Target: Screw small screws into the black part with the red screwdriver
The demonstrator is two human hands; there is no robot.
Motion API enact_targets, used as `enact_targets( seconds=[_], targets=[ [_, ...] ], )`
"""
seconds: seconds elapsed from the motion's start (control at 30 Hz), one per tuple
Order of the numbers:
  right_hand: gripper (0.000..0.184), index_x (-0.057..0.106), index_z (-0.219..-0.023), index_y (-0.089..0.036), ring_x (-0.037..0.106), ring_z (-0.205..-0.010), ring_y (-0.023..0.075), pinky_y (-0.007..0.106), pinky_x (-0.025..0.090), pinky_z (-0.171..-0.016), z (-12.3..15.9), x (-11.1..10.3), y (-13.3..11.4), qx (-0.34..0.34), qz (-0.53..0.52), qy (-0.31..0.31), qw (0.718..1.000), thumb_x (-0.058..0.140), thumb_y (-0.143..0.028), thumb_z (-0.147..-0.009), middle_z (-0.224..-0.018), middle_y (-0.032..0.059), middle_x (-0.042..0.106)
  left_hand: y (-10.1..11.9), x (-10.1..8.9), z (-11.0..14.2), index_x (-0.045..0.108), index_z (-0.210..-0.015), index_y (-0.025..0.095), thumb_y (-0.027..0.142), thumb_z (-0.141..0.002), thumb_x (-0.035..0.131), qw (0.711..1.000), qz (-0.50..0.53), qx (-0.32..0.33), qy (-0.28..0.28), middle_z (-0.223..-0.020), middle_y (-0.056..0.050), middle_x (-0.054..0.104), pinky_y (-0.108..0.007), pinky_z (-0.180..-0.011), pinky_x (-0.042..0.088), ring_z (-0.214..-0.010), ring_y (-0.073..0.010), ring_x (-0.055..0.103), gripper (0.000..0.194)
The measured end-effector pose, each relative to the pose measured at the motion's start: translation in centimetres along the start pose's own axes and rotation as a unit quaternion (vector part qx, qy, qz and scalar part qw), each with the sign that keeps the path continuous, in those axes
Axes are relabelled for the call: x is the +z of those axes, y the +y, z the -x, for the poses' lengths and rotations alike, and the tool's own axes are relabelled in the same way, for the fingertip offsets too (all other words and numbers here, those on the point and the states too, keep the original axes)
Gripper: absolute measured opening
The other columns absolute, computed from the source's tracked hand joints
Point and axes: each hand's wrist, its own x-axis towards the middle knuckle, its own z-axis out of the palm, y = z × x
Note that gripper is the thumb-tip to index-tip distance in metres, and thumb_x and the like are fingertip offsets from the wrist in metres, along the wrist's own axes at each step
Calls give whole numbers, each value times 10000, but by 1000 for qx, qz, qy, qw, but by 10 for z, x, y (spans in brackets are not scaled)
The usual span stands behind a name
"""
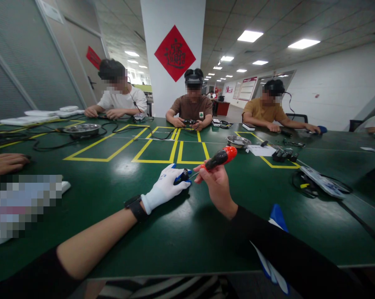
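Note:
My left hand (167, 185), in a white and blue work glove, is closed around a small black part (183, 176) with a metal end showing at its top. The glove hides most of that part, so its kind is unclear. A screwdriver (220, 158) with a red and black handle is gripped in my bare right hand (216, 182). Its thin shaft points left and down to the black part, and the tip appears to meet it. Under my right forearm lies a loose blue and white glove (278, 218), partly covered by the sleeve.
Yellow tape (153, 161) marks rectangles on the green table (162, 245). Metal bowls (238, 141) stand farther back, with several black parts (283, 155) and a power strip (322, 182) on the right. People sit opposite; another person's hand (8, 163) rests at left.

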Motion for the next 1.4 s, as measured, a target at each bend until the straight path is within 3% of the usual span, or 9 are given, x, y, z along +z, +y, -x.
enact_targets(
  seconds=[0.13, 0.27, 0.37, 0.5, 0.6, 0.73, 0.9, 1.23, 1.4],
  targets=[
    [317, 493, -1200, -219, 616, -682, 123, 293, 523, -634, 2, 0, -2, 13, 1, -31, 999, 509, -328, -902, -1032, 56, 657, -1, 0, -1, 654, -1039, 223, 488, -815, 540, 1000, 6, 8, -5, -1092, -40, 680, -505, -1124, 228, -1113, -267, 543, 364],
    [353, 490, -1244, -237, 603, -660, 111, 282, 519, -619, 3, 0, -1, -1, 26, -33, 999, 511, -324, -903, -1095, 63, 649, 0, 0, -1, 653, -1057, 224, 491, -816, 541, 1000, 8, 7, -5, -1107, -42, 679, -498, -1124, 234, -1118, -268, 541, 376],
    [292, 530, -1154, -227, 590, -603, 95, 261, 510, -591, 2, 0, 0, -10, 31, -18, 999, 568, -311, -877, -1023, 48, 673, 1, -2, -1, 652, -1064, 232, 493, -816, 543, 1000, 9, 2, -7, -1119, -40, 675, -494, -1134, 223, -1137, -273, 533, 376],
    [132, 607, -882, -174, 563, -550, 94, 245, 480, -543, 0, 0, -3, -14, 56, -18, 998, 635, -294, -834, -824, 28, 674, 3, -2, 1, 657, -1048, 225, 504, -814, 547, 1000, 6, -7, -5, -1114, -44, 673, -470, -1140, 227, -1160, -273, 522, 381],
    [140, 588, -797, -172, 555, -532, 106, 248, 471, -533, 0, 0, -5, -5, 57, -24, 998, 666, -288, -809, -680, -2, 633, 2, -1, 1, 641, -1088, 230, 499, -818, 540, 1000, 8, -6, -3, -1131, -38, 667, -466, -1148, 210, -1186, -269, 505, 394],
    [192, 522, -937, -208, 591, -585, 118, 276, 500, -595, 0, -1, -4, 13, -4, -27, 1000, 641, -306, -824, -790, -5, 652, -3, 1, -1, 629, -1114, 239, 498, -821, 535, 1000, 7, -8, -10, -1143, -36, 663, -493, -1143, 201, -1178, -277, 508, 402],
    [323, 473, -1199, -217, 634, -752, 147, 308, 523, -684, 2, 0, -3, 41, -35, -59, 997, 490, -358, -909, -1011, 55, 624, -4, 0, -2, 653, -1052, 226, 476, -817, 544, 1000, 9, -2, -10, -1107, -48, 672, -503, -1118, 239, -1119, -273, 535, 360],
    [296, 518, -1151, -192, 625, -733, 136, 308, 524, -709, -1, -3, 1, -1, 28, -28, 999, 537, -343, -896, -962, 57, 667, -4, 1, 0, 654, -1040, 222, 531, -798, 544, 1000, 2, -21, -1, -1116, -58, 660, -502, -1109, 255, -1233, -313, 438, 407],
    [328, 501, -1206, -209, 635, -767, 147, 334, 524, -758, 2, -2, -1, 5, 28, -40, 999, 514, -345, -908, -1012, 62, 665, 0, -1, 0, 653, -1001, 220, 492, -811, 540, 1000, 3, -18, -8, -1076, -48, 669, -485, -1123, 233, -1170, -288, 490, 351]
  ],
)
